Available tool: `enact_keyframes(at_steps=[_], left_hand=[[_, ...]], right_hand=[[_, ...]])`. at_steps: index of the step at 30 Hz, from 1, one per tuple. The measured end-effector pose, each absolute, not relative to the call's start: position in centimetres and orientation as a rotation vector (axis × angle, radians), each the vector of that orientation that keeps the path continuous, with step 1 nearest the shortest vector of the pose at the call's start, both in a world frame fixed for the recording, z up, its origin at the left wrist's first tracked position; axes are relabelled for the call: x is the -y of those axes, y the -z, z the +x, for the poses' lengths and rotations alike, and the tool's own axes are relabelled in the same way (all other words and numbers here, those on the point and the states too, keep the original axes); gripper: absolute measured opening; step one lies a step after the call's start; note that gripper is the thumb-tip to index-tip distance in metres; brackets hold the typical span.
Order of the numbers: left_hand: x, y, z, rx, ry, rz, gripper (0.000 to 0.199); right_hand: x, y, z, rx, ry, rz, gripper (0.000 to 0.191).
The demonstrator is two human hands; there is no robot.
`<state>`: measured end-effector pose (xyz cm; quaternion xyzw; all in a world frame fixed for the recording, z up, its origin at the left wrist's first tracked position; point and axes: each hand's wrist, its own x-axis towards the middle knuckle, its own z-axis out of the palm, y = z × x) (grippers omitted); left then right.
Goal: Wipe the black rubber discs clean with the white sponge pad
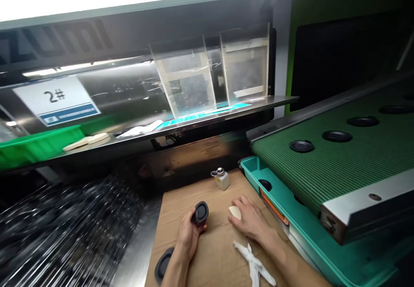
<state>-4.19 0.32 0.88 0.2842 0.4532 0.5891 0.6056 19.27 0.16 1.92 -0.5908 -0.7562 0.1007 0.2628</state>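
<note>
Okay: flat black rubber ring [164, 264] at lower left, right at the edge of the cardboard sheet [207, 194], liable to slide off if bumped. Left hand [190, 235], fingers clenched round a black round part [201, 212]; a shallow hold risks slipping. Right hand [250, 218], fingers cupped over a pale pad [234, 212]. Small dispenser bottle [221, 179] above, tippable by a careless reach; white rag [254, 263] below.

Head-worn view, forward and down (left hand [190, 235], right hand [249, 218] close)
</note>
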Motion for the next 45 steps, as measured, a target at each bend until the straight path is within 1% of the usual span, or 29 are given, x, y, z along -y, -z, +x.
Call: enact_keyframes(at_steps=[3, 5, 8, 10, 14, 17, 20, 23, 25, 28, 31, 34, 37, 41, 43, 45], left_hand=[[-0.7, -0.2, -4.7, -0.961, -1.371, 0.631, 0.025], [-1.2, 0.3, -4.7, -1.038, -1.432, 0.758, 0.029], [-1.9, 1.2, -4.7, -1.176, -1.502, 0.926, 0.034], [-2.2, 1.6, -4.7, -1.215, -1.495, 0.949, 0.036], [-3.2, 1.4, -5.1, -1.285, -1.491, 1.018, 0.039], [-4.4, 0.6, -5.7, -1.310, -1.499, 1.077, 0.042], [-5.3, 0.0, -6.2, -1.334, -1.513, 1.123, 0.045], [-5.4, 0.1, -6.4, -1.364, -1.536, 1.147, 0.046], [-5.0, 0.4, -6.4, -1.388, -1.549, 1.161, 0.046], [-4.4, 0.8, -6.3, -1.427, -1.563, 1.196, 0.044], [-4.2, 1.0, -6.3, -1.430, -1.579, 1.233, 0.042], [-4.4, 1.2, -6.4, -1.263, -1.618, 1.095, 0.038], [-4.7, 1.2, -6.5, -1.023, -1.607, 0.830, 0.035], [-4.8, 0.9, -6.4, -0.923, -1.595, 0.653, 0.036], [-4.7, 0.6, -6.1, -0.855, -1.565, 0.553, 0.032], [-4.6, 0.3, -5.7, -0.762, -1.494, 0.455, 0.027]], right_hand=[[2.3, -3.4, 19.3, 2.069, -0.253, -1.636, 0.032], [5.0, -3.7, 19.4, 2.213, -0.363, -1.611, 0.029], [8.6, -2.7, 19.4, 2.358, -0.522, -1.598, 0.023], [9.4, -1.5, 19.1, 2.305, -0.528, -1.590, 0.018], [6.9, 0.3, 17.2, 2.198, -0.404, -1.565, 0.026], [4.2, 0.5, 15.8, 2.222, -0.352, -1.618, 0.025], [2.3, -0.3, 15.6, 2.267, -0.399, -1.575, 0.021], [-0.5, -2.2, 16.4, 2.180, -0.395, -1.435, 0.022], [-3.5, -4.1, 16.9, 2.023, -0.286, -1.412, 0.026], [-8.8, -7.2, 16.8, 1.874, -0.104, -1.500, 0.029], [-12.9, -9.3, 15.6, 1.932, -0.026, -1.608, 0.030], [-15.2, -10.1, 14.4, 2.059, -0.054, -1.622, 0.023], [-16.3, -10.5, 14.2, 2.138, -0.099, -1.633, 0.019], [-15.1, -10.7, 14.5, 2.119, -0.104, -1.634, 0.025], [-12.7, -9.7, 14.3, 1.986, -0.162, -1.511, 0.030], [-9.6, -7.9, 13.7, 1.806, -0.306, -1.341, 0.034]])
